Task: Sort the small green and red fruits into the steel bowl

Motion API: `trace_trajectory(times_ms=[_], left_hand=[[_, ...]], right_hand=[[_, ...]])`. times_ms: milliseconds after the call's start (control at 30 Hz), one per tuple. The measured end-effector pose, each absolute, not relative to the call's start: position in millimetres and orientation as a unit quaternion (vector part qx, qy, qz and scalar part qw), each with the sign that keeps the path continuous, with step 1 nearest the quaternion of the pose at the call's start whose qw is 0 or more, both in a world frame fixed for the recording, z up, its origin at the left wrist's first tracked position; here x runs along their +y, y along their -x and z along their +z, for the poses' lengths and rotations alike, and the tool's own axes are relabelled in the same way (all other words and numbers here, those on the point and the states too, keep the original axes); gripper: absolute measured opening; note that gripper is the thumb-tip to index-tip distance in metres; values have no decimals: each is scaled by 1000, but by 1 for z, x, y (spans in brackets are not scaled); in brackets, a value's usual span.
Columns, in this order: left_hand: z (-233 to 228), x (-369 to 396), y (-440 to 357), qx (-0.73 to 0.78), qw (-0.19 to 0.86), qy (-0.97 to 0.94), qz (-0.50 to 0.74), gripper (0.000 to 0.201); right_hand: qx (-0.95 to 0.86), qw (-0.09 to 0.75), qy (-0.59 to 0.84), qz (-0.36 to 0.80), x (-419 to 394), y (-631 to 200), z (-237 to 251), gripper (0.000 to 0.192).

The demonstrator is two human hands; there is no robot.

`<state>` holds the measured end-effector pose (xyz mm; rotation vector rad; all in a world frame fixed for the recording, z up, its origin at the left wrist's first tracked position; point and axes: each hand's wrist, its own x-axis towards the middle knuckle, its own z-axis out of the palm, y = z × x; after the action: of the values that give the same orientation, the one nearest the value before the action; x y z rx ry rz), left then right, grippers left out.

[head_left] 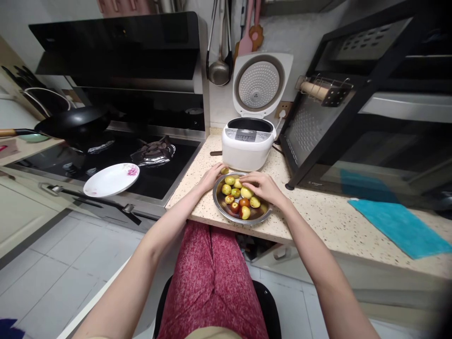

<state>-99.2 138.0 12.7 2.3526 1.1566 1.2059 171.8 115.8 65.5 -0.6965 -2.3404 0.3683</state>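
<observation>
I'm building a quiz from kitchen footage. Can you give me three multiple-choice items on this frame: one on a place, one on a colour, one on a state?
1. Where does the metal bowl of fruit stand?
A. on the stove
B. on the speckled counter, in front of the rice cooker
C. on the floor

2. What colour is the cloth on the counter?
A. red
B. white
C. blue

3. How is the rice cooker?
A. lid open
B. lid shut
C. lying on its side

Answers: 1 B, the bowl sits near the edge of the counter, with the left hand at its rim and the right hand over the fruit. 2 C, it is plainly blue. 3 A, the lid stands upright.
</observation>
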Motion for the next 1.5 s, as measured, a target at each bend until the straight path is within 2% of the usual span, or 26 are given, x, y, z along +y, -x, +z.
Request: trace_trajectory(times_ms=[200, 333, 500, 633, 967, 1500], left_hand=[[21, 139, 103, 396, 110, -800, 436, 19], [40, 133, 103, 379, 120, -748, 531, 24], [56, 122, 105, 317, 249, -702, 587, 33], [60, 116, 110, 254, 313, -727, 557, 35], [66, 110, 113, 238, 347, -820, 389, 35], [70, 107, 114, 205, 371, -841, 335, 37]], right_hand=[[-899, 325, 261, 137, 113, -172, 67, 21], [-897, 325, 266, 136, 112, -172, 69, 22], [-898, 321, 273, 125, 114, -172, 67, 22], [-902, 315, 274, 112, 115, -172, 65, 22], [-906, 303, 278, 105, 115, -172, 66, 23], [-905, 307, 273, 106, 115, -172, 66, 23]])
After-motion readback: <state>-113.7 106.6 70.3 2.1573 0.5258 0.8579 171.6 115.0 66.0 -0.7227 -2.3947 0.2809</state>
